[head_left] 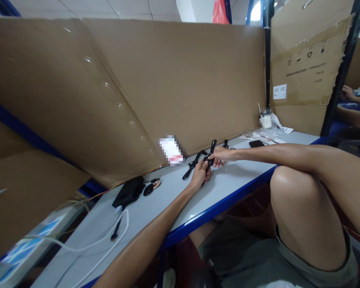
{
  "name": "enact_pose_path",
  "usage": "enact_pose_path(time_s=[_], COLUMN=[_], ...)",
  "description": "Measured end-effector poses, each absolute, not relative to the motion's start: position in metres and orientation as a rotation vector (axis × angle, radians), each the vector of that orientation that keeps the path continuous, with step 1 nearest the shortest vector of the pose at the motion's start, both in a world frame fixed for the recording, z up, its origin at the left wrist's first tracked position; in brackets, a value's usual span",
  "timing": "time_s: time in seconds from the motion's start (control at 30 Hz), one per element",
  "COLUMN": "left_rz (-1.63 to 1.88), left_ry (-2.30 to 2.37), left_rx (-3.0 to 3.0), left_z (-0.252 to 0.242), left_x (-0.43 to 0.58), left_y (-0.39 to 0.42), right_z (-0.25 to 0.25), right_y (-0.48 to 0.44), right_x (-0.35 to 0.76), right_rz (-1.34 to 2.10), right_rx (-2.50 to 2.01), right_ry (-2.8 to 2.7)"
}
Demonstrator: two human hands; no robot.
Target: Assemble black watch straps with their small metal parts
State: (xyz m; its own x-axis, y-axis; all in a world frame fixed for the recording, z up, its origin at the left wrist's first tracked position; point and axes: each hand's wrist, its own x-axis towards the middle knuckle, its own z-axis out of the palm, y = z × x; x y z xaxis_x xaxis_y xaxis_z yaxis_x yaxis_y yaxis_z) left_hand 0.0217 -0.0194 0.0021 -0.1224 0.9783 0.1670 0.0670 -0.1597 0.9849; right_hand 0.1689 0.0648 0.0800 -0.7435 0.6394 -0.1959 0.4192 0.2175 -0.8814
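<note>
Above the grey-white tabletop (240, 173), both hands are closed on a slim black item with a rounded, paddle-like end (213, 145); its exact kind is hard to make out. My left hand (200, 174) grips its lower part from the near side. From the right, my right hand (222, 155) pinches it near the middle, fingers curled. Just left of the hands lies another black piece with long arms (187, 173). A small black object (226, 144) stands behind my right hand. Fingers hide much of the held item.
A pixelated bright screen (171, 151) leans on the cardboard wall (180, 80). Leftward lie a black case (129, 191), small round pieces (149, 189) and a white cable (124, 228). A dark flat object (256, 143) and a cup (266, 120) sit right. Another person's arms (355, 116) show far right.
</note>
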Motion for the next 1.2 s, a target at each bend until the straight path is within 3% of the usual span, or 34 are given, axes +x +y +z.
enact_pose_path(time_s=[0.47,0.7,0.77,0.97,1.2], left_rz=[1.436,1.461,1.462,1.433,1.402], left_ry=[1.249,1.254,1.256,1.263,1.295], left_rx=[1.306,1.418,1.442,1.450,1.461], left_z=[0.007,0.007,0.006,0.005,0.005], left_x=[0.024,0.028,0.028,0.026,0.026], left_y=[-0.023,-0.024,-0.024,-0.023,-0.023], right_z=[0.087,0.105,0.105,0.101,0.098], right_y=[0.066,0.079,0.088,0.123,0.127], right_x=[0.174,0.199,0.209,0.239,0.251], right_rz=[1.521,1.690,1.531,0.520,0.429], right_rx=[-0.941,-0.814,-0.844,-1.129,-1.194], right_ry=[-2.318,-2.513,-2.501,-2.591,-2.871])
